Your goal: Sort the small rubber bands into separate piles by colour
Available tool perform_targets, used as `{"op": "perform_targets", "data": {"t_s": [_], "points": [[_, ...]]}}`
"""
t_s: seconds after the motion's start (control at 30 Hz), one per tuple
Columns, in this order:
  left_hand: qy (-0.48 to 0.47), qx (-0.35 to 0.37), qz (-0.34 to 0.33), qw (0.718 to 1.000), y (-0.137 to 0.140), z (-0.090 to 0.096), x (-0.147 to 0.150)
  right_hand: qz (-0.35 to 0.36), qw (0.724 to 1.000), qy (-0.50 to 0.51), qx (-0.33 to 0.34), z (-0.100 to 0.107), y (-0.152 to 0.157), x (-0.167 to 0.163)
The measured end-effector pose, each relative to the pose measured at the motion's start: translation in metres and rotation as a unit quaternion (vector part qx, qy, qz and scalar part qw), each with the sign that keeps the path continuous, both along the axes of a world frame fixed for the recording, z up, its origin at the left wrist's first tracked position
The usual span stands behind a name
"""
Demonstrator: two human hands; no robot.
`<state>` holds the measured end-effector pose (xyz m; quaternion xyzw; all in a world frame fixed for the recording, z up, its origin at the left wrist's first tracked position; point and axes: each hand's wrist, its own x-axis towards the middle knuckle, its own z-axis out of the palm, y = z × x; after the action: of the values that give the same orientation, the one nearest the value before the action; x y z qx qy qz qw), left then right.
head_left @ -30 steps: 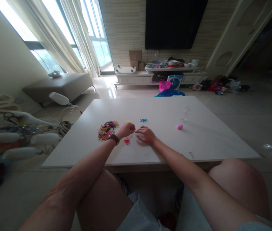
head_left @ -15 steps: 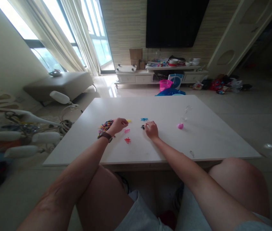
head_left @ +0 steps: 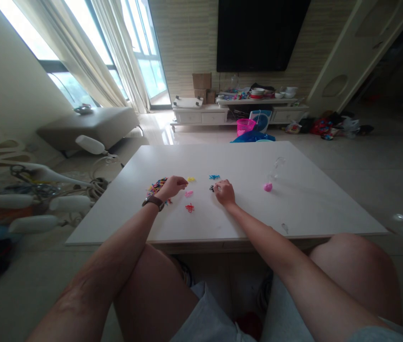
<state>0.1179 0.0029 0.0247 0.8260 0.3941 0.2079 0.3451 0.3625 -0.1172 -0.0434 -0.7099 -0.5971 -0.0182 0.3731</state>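
My left hand [head_left: 175,186], with a watch at its wrist, is over the table, thumb and fingers pinched together. Whatever lies in that pinch is too small to make out. Beneath and left of it spreads a mixed heap of small coloured pieces [head_left: 154,187]. Close to its fingertips are a little yellow pile [head_left: 191,179] and a pink pile [head_left: 189,194]; a red pile [head_left: 190,208] sits nearer me. My right hand [head_left: 225,193] rests on the table with closed fingers at a small black pile [head_left: 211,188], partly covering it. A blue pile [head_left: 214,176] lies just beyond.
On the white table's [head_left: 251,161] right side are a pink lump [head_left: 267,187], a clear plastic piece [head_left: 279,163] and a small clear item [head_left: 285,228] near the front edge. A lamp with white shades [head_left: 69,203] stands left of the table.
My left hand has drawn slightly left, away from the yellow pile, which now shows more fully. My right hand stays at the black pile.
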Motion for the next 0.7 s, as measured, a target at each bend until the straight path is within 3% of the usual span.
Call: {"op": "perform_targets", "data": {"t_s": [0.23, 0.7], "points": [[-0.009, 0.004, 0.001, 1.000, 0.0009, -0.0040, 0.0014, 0.010, 0.999, 0.004, 0.043, -0.0042, 0.0017, 0.0014], [0.034, 0.004, 0.044, 0.998, 0.0017, 0.0014, 0.0033, 0.013, 0.999, 0.004, 0.030, -0.0037, 0.0014, 0.0010]]}}
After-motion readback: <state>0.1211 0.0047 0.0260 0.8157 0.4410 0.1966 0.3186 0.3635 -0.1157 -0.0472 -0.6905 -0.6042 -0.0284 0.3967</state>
